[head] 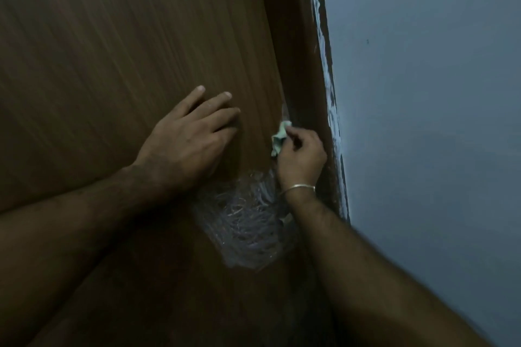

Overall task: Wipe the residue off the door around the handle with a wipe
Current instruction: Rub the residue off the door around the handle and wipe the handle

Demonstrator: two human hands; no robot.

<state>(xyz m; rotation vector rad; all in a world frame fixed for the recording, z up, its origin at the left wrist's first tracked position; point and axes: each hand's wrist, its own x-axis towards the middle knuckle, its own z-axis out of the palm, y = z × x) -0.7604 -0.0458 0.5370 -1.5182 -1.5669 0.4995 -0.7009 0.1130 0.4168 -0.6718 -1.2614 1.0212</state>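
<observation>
The right hand [300, 159] is pinching a soft, crumpled wipe [279, 139] against the door's [127, 36] right edge; left hand [189, 135] is lying flat, fingers spread, empty.

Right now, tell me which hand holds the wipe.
The right hand, the one with the bracelet, pinches the wipe at the door edge. The left hand lies flat and empty on the door.

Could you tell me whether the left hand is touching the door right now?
Touching. The head view shows the left hand laid palm-down on the door, fingers spread flat against the wood with no gap visible beneath them.
</observation>
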